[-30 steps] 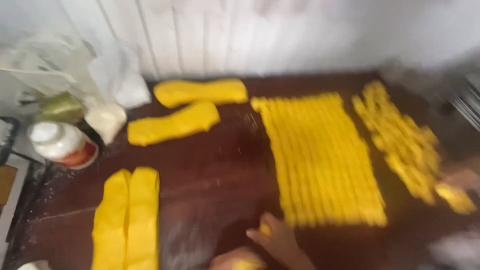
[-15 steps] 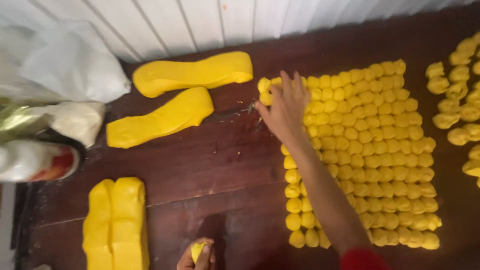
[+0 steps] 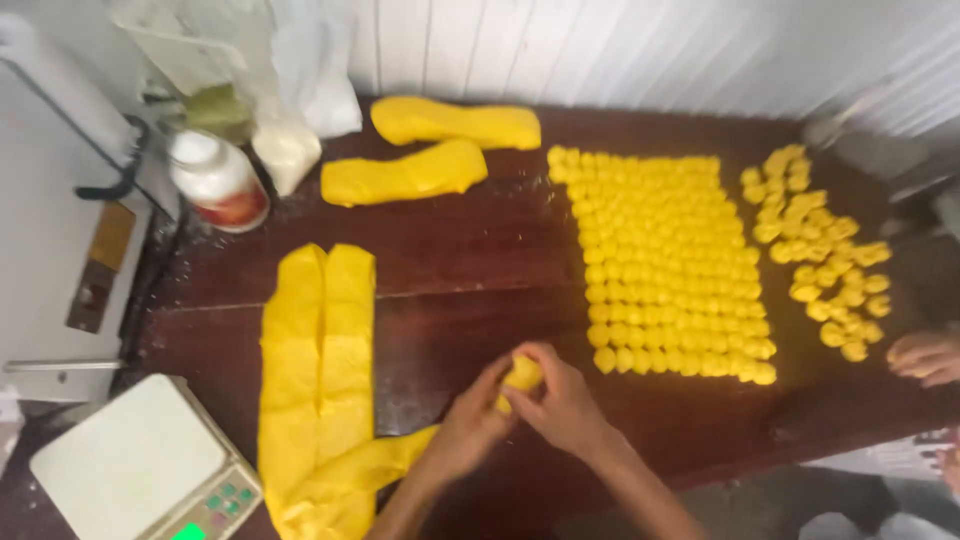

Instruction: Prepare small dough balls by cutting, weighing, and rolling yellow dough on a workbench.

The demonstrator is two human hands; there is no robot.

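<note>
Dark brown wooden table (image 3: 450, 250) against white panelled wall. Left hand (image 3: 468, 428) and right hand (image 3: 562, 405) both closed around small yellow dough ball (image 3: 522, 374) at near edge. Four long yellow dough slabs; white jar with red label (image 3: 218, 180); white digital scale (image 3: 145, 468); grid of yellow dough balls (image 3: 668, 262), too many to count. Another person's hand (image 3: 925, 356) far right.

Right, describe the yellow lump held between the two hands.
The small yellow dough lump looks soft, matte and roughly rounded. It is pinched between the left hand and the right hand, lifted above the dark wooden table, near the grid of dough balls. Fingers hide much of it.
</note>
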